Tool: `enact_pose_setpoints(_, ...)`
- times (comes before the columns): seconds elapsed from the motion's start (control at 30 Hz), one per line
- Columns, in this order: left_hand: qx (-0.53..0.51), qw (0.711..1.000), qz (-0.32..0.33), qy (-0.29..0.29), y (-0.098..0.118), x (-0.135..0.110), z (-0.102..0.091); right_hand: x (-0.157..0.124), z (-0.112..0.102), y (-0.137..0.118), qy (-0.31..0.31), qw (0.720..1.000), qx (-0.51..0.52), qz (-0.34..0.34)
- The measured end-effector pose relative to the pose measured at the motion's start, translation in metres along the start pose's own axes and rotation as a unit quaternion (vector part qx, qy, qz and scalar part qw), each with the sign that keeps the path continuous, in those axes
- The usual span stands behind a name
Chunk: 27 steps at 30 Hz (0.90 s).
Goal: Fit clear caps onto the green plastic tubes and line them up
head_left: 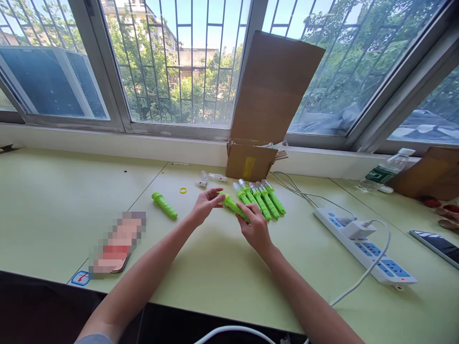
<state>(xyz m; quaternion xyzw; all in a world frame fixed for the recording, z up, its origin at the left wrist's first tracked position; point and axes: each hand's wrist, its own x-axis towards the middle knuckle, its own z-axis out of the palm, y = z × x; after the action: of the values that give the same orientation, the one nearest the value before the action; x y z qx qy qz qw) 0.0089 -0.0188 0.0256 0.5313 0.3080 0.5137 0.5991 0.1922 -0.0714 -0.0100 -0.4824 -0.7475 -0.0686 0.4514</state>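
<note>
Between both hands, above the table (201,272), lies a bright green flashlight-shaped plastic tube (232,205), tilted down to the right. My left hand (206,206) pinches its wider upper end with thumb and fingertips. Farther down, my right hand (255,229) has its fingers closed on the ribbed body. Just behind my right hand lie several similar green tubes (267,203) with clear caps, side by side. A single green tube (164,205) without a clear cap rests left of my left hand. Clear plastic pieces (217,177) and a yellow ring (183,190) lie beyond my left hand.
An open cardboard box (247,160) stands against the window sill. To the right are a white power strip (369,248) with a plugged-in charger and cables, a water bottle (385,172) and a phone (437,246). A pixelated phone (120,243) lies at the left front.
</note>
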Motion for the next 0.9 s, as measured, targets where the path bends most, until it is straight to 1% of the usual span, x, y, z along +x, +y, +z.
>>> enact_pose_setpoints(0.3,-0.024,1.0,0.0,0.004,0.001,-0.001,0.003,0.0,-0.001,0.002,0.0,0.998,0.052,0.047)
enact_pose_setpoints(0.37,-0.03,1.0,0.005,0.002,0.001,-0.001,0.004,0.0,0.0,0.0,-0.003,0.995,0.074,0.065)
enact_pose_setpoints(0.43,-0.04,0.999,0.012,-0.002,0.0,-0.001,0.004,0.0,0.001,-0.003,-0.012,0.989,0.113,0.096)
enact_pose_setpoints(0.53,-0.05,0.999,0.018,-0.002,0.001,-0.001,0.005,0.0,0.002,-0.008,-0.031,0.964,0.203,0.168)
enact_pose_setpoints(0.7,-0.058,0.998,0.014,0.001,0.0,0.0,0.005,0.003,0.0,-0.012,-0.059,0.903,0.323,0.278)
enact_pose_setpoints(0.8,-0.061,0.998,0.01,0.011,-0.004,0.001,0.005,0.006,-0.003,-0.013,-0.08,0.873,0.376,0.301)
enact_pose_setpoints(0.9,-0.074,0.997,0.0,0.015,-0.009,0.002,0.005,0.009,-0.006,-0.014,-0.093,0.862,0.401,0.297)
